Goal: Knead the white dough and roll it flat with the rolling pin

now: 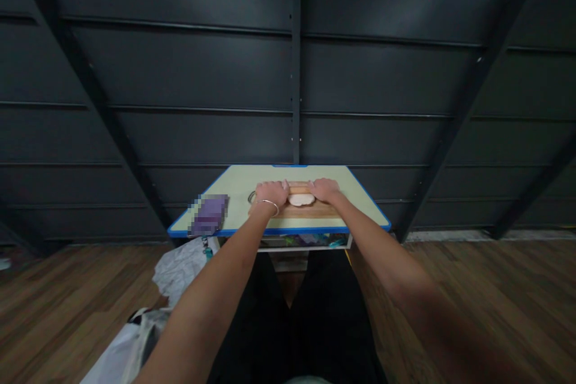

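Observation:
My left hand point(272, 192) and my right hand point(324, 189) are closed around the two ends of a wooden rolling pin point(299, 189), which lies crosswise in front of me. Just on the near side of the pin, a flattened pale piece of dough point(301, 200) shows between my hands. Part of the dough is hidden under the pin. Beneath it is a wooden board point(308, 212) on the table. A thin bracelet circles my left wrist.
The pale table point(249, 174) has a blue edge and an open shelf point(310, 240) holding assorted items. A purple, partly pixelated item point(210, 213) lies at its left. Whitish cloth point(180, 267) and a bag point(130, 342) are at lower left. A dark panelled wall point(216, 72) stands behind.

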Motion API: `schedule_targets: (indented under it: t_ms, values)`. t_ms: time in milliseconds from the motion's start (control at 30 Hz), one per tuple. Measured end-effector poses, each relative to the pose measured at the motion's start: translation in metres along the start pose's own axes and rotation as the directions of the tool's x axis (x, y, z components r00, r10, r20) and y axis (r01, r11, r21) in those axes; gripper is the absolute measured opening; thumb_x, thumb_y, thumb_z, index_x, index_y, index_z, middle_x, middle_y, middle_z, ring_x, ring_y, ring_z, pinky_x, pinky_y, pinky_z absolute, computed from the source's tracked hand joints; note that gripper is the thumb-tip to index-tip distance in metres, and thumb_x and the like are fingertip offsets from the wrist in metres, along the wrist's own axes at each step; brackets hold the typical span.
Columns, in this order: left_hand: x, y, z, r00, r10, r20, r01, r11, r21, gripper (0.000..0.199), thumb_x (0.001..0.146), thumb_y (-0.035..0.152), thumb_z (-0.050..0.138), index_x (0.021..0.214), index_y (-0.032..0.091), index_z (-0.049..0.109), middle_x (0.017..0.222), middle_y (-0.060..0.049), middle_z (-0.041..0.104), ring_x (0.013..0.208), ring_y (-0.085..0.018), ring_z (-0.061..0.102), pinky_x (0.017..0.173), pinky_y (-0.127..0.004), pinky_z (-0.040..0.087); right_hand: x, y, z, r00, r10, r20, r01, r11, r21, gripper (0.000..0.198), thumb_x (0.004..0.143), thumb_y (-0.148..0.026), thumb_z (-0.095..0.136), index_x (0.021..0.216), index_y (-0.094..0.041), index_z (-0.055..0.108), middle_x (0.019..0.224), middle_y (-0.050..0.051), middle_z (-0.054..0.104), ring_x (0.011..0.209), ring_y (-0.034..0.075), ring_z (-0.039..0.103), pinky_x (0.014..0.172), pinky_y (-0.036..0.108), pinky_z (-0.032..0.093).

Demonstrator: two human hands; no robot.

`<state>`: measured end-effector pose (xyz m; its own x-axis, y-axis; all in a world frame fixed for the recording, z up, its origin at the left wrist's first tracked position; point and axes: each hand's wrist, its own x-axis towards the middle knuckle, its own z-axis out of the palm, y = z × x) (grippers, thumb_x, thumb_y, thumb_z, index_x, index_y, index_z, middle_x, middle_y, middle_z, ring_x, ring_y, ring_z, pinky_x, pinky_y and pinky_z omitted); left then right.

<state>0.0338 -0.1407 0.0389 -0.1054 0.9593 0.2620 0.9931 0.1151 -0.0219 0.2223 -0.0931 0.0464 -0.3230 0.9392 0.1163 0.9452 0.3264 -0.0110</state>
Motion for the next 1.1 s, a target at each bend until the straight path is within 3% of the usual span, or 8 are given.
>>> schedule_targets:
  t_ms: [1100]
  values:
    - [-0.029, -0.002, -0.006, 0.996, 0.043, -0.081, -0.047, 0.997, -0.057, 0.055, 0.110, 0.039, 0.032, 0.127, 0.010, 0.076, 0.124, -0.025, 0.076, 0.123, -0.036, 0.066, 0.104, -0.050, 0.045, -0.017, -0.006, 0.009, 0.995, 0.013, -0.100, -0.016, 0.999, -0.033, 0.066, 0.115, -0.046, 0.022, 0.126, -0.015, 0.080, 0.127, 0.020, 0.078, 0.120, 0.030, 0.074, 0.099, 0.038, 0.052]
